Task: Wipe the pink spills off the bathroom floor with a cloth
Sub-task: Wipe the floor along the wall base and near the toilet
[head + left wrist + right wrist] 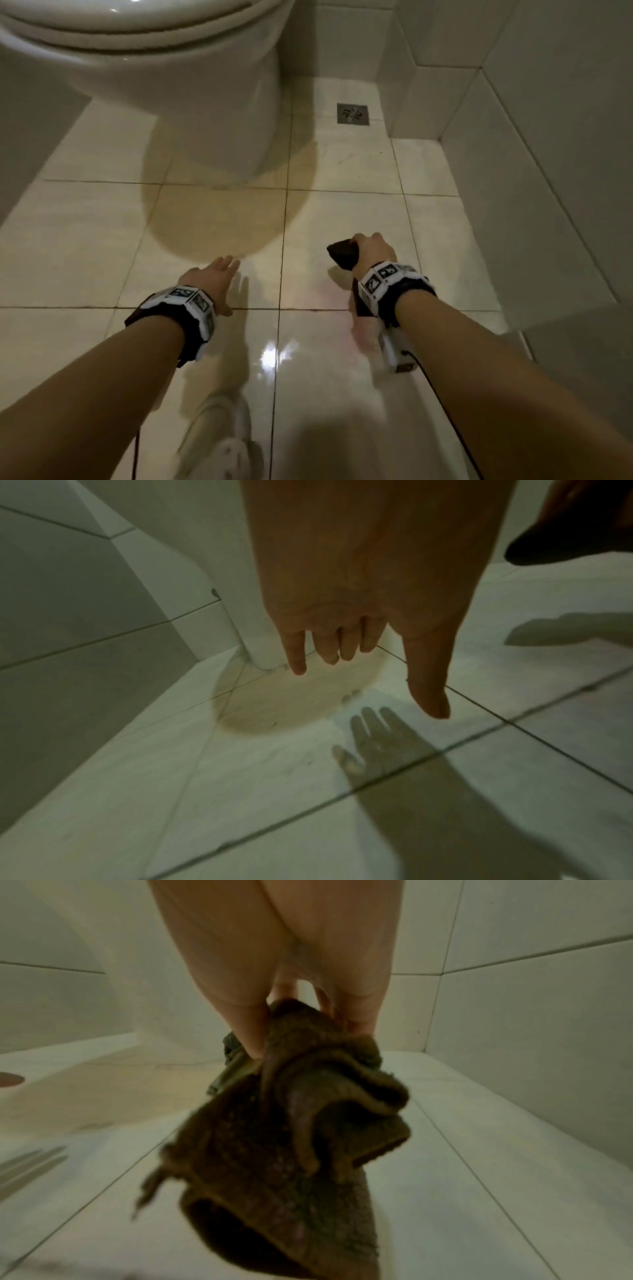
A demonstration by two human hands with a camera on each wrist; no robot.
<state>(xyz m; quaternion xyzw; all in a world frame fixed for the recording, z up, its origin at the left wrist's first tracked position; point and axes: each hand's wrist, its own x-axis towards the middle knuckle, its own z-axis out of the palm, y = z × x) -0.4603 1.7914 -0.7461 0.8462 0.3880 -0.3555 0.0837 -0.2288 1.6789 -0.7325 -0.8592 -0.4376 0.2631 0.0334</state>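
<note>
floor: glossy cream tiles | toilet base | drain grate | faint pink smear

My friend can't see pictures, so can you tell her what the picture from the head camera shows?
A person's right hand grips a dark brown cloth just above a shiny tiled bathroom floor, with a faint pink smear below it near the wrist. The left hand reaches forward, open, fingers straight. A white toilet and a square floor drain lie ahead.
</note>
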